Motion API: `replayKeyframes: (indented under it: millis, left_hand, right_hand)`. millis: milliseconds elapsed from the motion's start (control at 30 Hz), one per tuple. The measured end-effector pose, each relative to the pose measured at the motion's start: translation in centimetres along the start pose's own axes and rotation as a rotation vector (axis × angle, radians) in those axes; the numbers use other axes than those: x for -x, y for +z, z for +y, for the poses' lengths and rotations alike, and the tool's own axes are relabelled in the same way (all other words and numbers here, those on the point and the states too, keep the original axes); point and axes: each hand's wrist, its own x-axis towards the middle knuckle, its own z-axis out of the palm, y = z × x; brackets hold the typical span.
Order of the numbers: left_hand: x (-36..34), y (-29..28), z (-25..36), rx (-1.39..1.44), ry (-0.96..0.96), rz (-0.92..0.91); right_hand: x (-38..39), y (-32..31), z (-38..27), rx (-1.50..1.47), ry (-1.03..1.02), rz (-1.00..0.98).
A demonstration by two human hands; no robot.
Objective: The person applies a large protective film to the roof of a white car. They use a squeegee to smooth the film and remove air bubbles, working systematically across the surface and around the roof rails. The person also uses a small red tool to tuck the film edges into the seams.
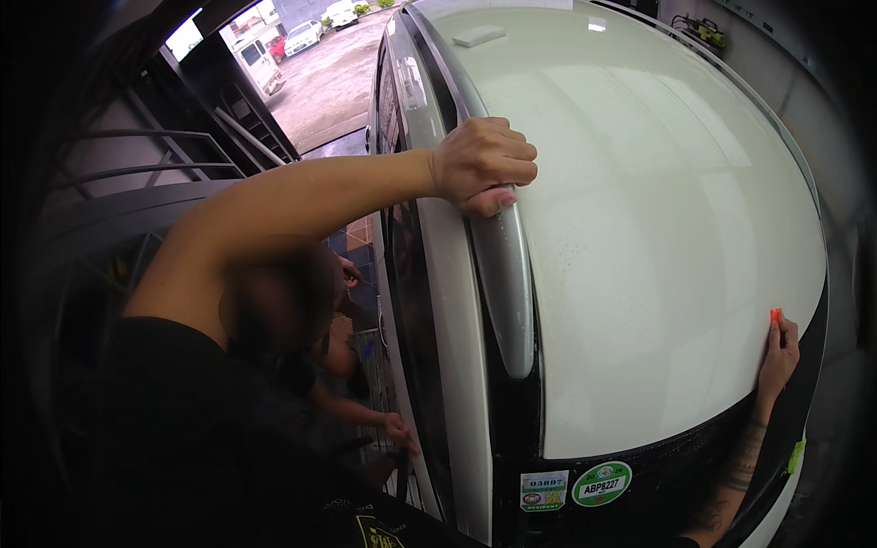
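The left hand (482, 166) is clamped around the silver rail (508, 283) that runs along the left edge of the car's white roof (630, 301), with the knuckles up and the thumb pressed on the rail's inner side. Its bare arm comes across from the left, out of a black sleeve.

The right hand (779, 358) is at the roof's near right corner, thumb and fingers pinched together on a small orange piece (776, 316); whether the piece touches the roof I cannot tell.

A white block (479, 35) lies toward the roof's far left corner, just beside the rail. Off the near edge, a black panel (658, 502) bears a square sticker (544, 490) and a round sticker (601, 484), side by side near its left end. A green cloth (797, 457) hangs beyond the panel's right end.

Below the left arm, another person's hand (399, 432) is beside the car's left side. Past the roof's far left corner, parked vehicles (303, 36) show outside.
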Motion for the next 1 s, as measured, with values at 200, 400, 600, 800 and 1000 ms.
replayKeyframes:
  millis: [200,400,600,800,1000]
  left_hand:
    - [-0.1,0.3,0.6,-0.039,0.016,0.055]
    - [-1.0,2.8,-1.3,-0.065,0.139,0.092]
    - [0.8,0.8,0.3,0.01,0.083,0.105]
    - [-1.0,2.9,-1.3,0.025,0.174,0.166]
    - [1.2,0.1,1.1,-0.018,0.044,0.039]
  right_hand:
    - [-2.0,-3.8,5.1,-0.001,0.099,0.104]
    - [-10.6,-14.7,17.9,0.613,0.208,0.207]
    - [4.0,-0.5,-0.2,0.159,-0.227,-0.041]
    - [-10.8,-16.2,18.4,0.756,0.246,0.22]
    - [-2.9,0.6,0.4,0.151,-0.021,-0.072]
